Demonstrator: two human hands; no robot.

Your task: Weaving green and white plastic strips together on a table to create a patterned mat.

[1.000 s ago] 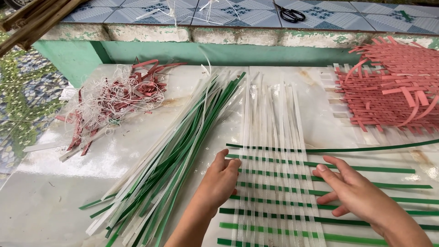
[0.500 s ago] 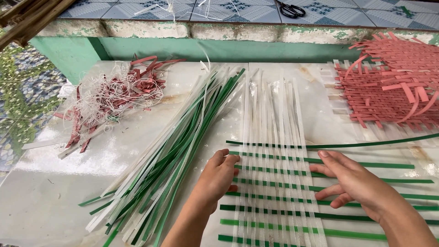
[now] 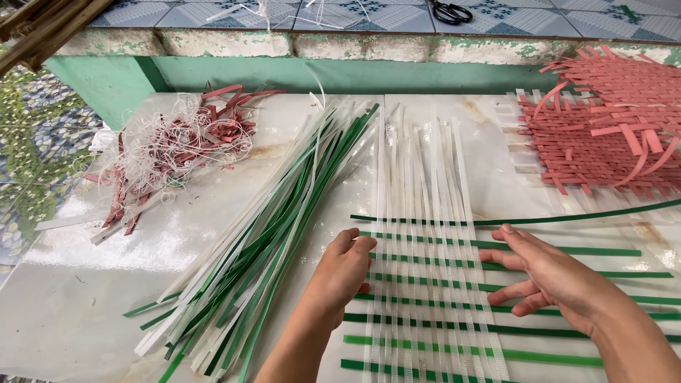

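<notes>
Where green strips cross white strips at the near middle of the counter, resting both hands on a half-woven mat. Left hand laid on the mat's left edge, fingers held together and slightly curled, nothing pinched. Right hand lying flat to the right of the white strips, fingers spread over the green ones, nothing gripped either.

Judged as a weaving step: holding the crossings flat and evening out the rows. Would call next for light, level pressure and a sideways nudge of single strips, without lifting the white ones out of their order.

As for the mat's look: thin, glossy, flat bands; white ones pale and half see-through, running away from the body in a close sheaf; green ones running across, spaced apart, over and under. Topmost green band bowed and reaching far right, apparently not woven in tightly. Far ends of the white bands loose and fanned.

Just left, a loose bundle of green and white strips lying slantwise. Far right, a red woven piece.
</notes>
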